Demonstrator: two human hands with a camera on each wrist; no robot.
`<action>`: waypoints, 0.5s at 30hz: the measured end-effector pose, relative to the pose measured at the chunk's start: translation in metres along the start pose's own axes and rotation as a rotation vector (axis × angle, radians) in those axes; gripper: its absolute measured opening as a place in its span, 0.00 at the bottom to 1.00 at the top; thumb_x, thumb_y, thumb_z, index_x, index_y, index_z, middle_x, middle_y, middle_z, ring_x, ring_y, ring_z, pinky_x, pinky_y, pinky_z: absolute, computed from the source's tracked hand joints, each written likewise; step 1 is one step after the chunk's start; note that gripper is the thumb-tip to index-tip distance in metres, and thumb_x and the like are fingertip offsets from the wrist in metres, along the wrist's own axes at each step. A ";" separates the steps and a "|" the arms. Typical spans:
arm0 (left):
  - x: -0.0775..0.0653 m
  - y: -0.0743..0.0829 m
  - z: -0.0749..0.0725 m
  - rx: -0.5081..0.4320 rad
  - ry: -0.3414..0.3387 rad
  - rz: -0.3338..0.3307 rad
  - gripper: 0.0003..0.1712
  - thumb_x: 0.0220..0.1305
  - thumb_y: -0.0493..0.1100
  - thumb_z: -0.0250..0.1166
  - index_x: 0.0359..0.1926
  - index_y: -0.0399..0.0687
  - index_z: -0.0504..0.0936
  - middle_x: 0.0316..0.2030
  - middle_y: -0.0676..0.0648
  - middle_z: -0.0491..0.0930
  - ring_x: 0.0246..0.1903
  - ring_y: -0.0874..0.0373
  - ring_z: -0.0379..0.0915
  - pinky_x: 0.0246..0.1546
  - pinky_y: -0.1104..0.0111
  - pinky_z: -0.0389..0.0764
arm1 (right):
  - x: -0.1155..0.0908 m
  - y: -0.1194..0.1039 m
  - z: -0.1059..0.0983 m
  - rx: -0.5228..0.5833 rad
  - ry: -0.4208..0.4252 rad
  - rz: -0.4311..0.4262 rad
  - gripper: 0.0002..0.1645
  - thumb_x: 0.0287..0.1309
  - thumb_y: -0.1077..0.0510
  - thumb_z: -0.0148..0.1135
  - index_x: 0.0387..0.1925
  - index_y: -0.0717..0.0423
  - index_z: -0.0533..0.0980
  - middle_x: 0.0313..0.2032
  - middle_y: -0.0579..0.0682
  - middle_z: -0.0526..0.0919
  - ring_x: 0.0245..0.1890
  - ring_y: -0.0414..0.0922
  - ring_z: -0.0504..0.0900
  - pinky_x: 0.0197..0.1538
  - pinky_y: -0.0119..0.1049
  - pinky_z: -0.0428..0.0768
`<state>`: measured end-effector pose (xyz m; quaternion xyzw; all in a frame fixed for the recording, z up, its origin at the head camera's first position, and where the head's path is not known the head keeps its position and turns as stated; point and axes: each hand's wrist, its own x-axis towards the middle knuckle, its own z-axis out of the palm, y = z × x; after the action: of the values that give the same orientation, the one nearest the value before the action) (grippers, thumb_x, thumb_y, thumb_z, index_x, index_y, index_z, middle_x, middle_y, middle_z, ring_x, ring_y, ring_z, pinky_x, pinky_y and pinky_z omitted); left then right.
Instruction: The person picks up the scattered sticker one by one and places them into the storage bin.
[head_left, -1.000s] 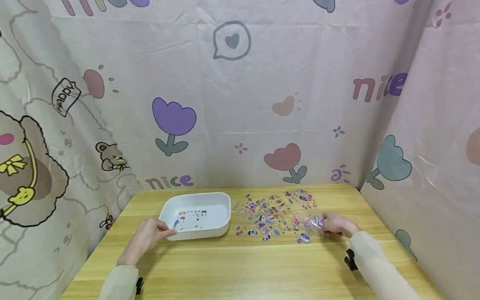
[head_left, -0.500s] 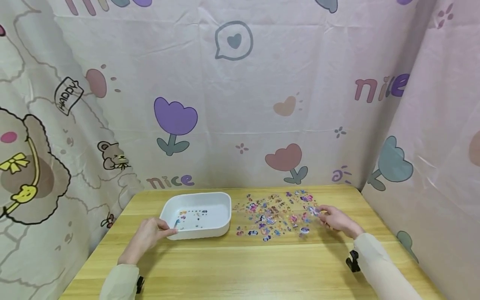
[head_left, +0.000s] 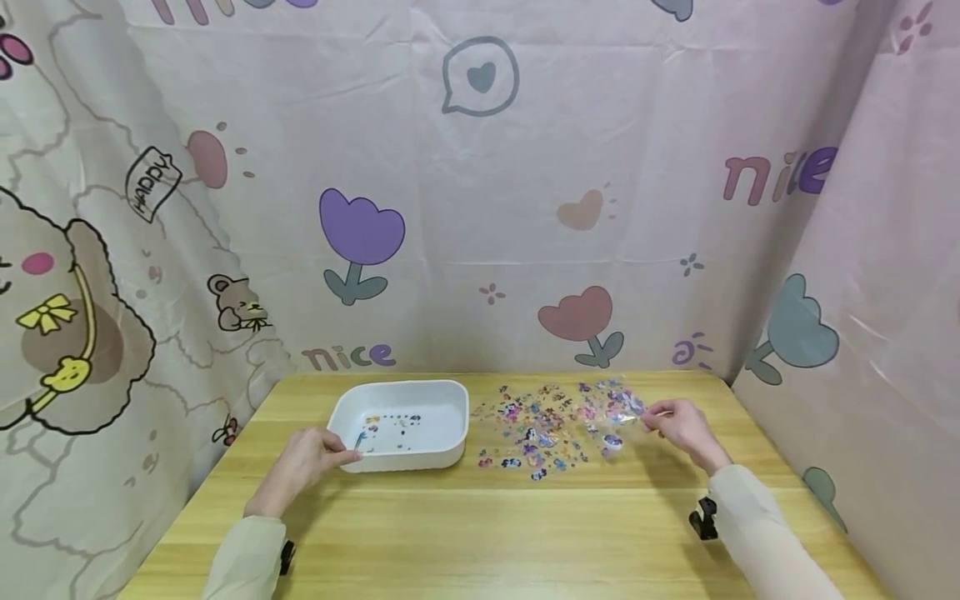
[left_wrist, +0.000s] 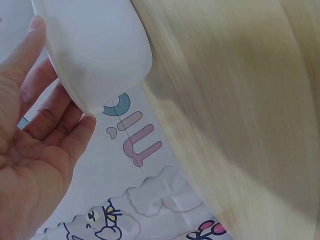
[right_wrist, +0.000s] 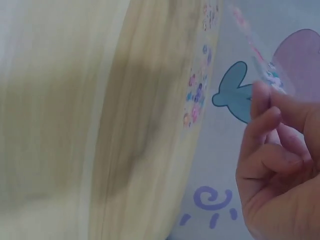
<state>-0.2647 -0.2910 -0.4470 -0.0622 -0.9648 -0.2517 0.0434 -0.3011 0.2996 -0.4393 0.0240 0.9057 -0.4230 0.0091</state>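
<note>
A white plastic tray stands at the left of the wooden table, with small colourful bits lying on its bottom. My left hand holds the tray's near-left corner; in the left wrist view its thumb and fingers lie along the rim of the tray. At the right, my right hand pinches the edge of a clear sticker sheet between thumb and fingers. The right wrist view shows this sheet nearly edge-on, raised off the table. More clear stickers with small colourful figures lie spread beside the tray.
The wooden table runs back to a printed cloth hanging behind it. The same sort of cloth hangs at the left and right sides. A black strap mount sits at the right wrist.
My right hand has lifted the clear sheet up from the table and tilted it. The left hand keeps its hold on the tray. The head view has shifted slightly.
</note>
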 end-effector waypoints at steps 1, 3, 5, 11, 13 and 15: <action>0.000 0.001 0.000 -0.007 -0.003 0.001 0.10 0.54 0.53 0.73 0.25 0.53 0.87 0.27 0.52 0.84 0.27 0.60 0.69 0.30 0.68 0.72 | 0.001 0.000 0.001 0.012 0.009 0.005 0.18 0.65 0.56 0.60 0.48 0.67 0.78 0.38 0.59 0.85 0.40 0.54 0.80 0.37 0.38 0.77; 0.001 0.002 0.000 -0.015 -0.005 0.010 0.10 0.55 0.52 0.73 0.25 0.52 0.87 0.25 0.51 0.83 0.25 0.60 0.67 0.27 0.70 0.69 | 0.001 -0.001 0.003 0.045 0.014 0.011 0.20 0.66 0.55 0.59 0.52 0.67 0.77 0.38 0.59 0.85 0.39 0.52 0.79 0.33 0.36 0.76; 0.001 0.003 0.000 -0.025 -0.012 0.006 0.11 0.55 0.51 0.73 0.25 0.51 0.87 0.24 0.50 0.83 0.24 0.60 0.65 0.25 0.71 0.67 | 0.002 -0.003 0.005 0.069 0.011 0.019 0.21 0.67 0.55 0.58 0.54 0.66 0.76 0.40 0.58 0.84 0.38 0.49 0.77 0.29 0.33 0.74; 0.000 0.003 0.000 -0.022 -0.006 -0.007 0.09 0.55 0.51 0.73 0.25 0.53 0.87 0.24 0.53 0.82 0.26 0.60 0.66 0.26 0.71 0.68 | 0.007 -0.015 0.013 0.131 -0.028 0.013 0.21 0.71 0.57 0.53 0.58 0.67 0.73 0.42 0.58 0.80 0.33 0.42 0.72 0.27 0.31 0.72; 0.000 0.002 0.000 -0.013 0.002 -0.004 0.09 0.54 0.51 0.74 0.25 0.53 0.87 0.26 0.53 0.83 0.27 0.60 0.68 0.28 0.70 0.70 | 0.010 -0.020 0.016 0.152 -0.051 0.002 0.22 0.72 0.59 0.50 0.61 0.68 0.71 0.40 0.57 0.79 0.28 0.39 0.70 0.25 0.30 0.71; 0.000 0.002 0.000 -0.008 0.007 -0.006 0.09 0.54 0.51 0.74 0.25 0.53 0.87 0.26 0.53 0.83 0.28 0.60 0.69 0.30 0.69 0.72 | 0.013 -0.025 0.019 0.169 -0.064 -0.013 0.22 0.72 0.62 0.47 0.62 0.69 0.70 0.40 0.57 0.78 0.24 0.37 0.67 0.24 0.29 0.69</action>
<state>-0.2643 -0.2895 -0.4464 -0.0585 -0.9638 -0.2561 0.0456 -0.3150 0.2695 -0.4332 0.0055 0.8662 -0.4986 0.0331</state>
